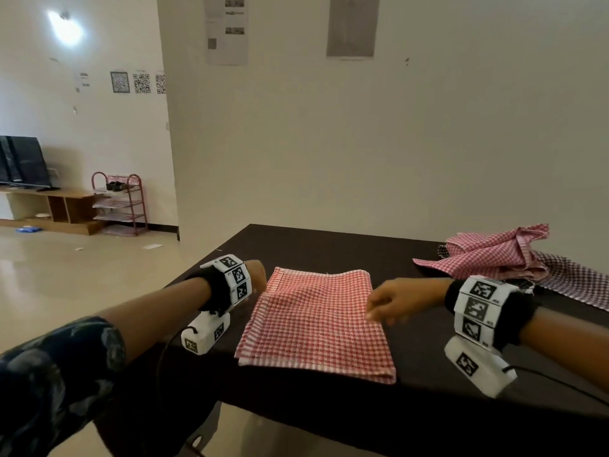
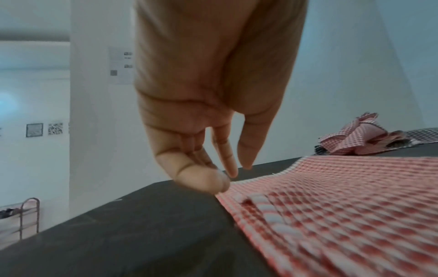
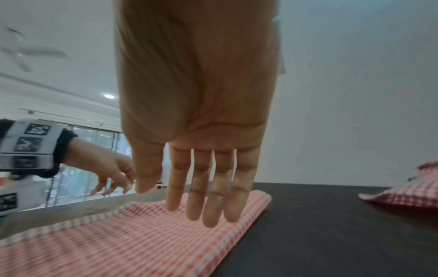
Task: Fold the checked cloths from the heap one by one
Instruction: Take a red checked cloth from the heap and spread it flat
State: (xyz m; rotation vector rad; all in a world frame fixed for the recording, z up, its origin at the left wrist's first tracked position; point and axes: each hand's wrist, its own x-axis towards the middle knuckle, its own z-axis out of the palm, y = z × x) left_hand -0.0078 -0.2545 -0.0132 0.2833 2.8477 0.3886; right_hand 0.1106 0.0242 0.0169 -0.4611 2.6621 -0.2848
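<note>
On the dark bench [image 1: 329, 245] one red checked cloth [image 1: 316, 321] lies flat near the front edge, already folded into layers, so its fold looks part done or nearly finished. At about two o'clock from it, well apart, the heap [image 1: 501, 255] still waits: at least two cloths show there, one pink-red and one darker, though the exact count cannot be told. Two hands work. The right hand [image 1: 395, 300] hovers at the cloth's right edge, grip loose and empty; the left hand [image 2: 201, 112] has its fingertips at the left edge, whether pinching it cannot be told.
</note>
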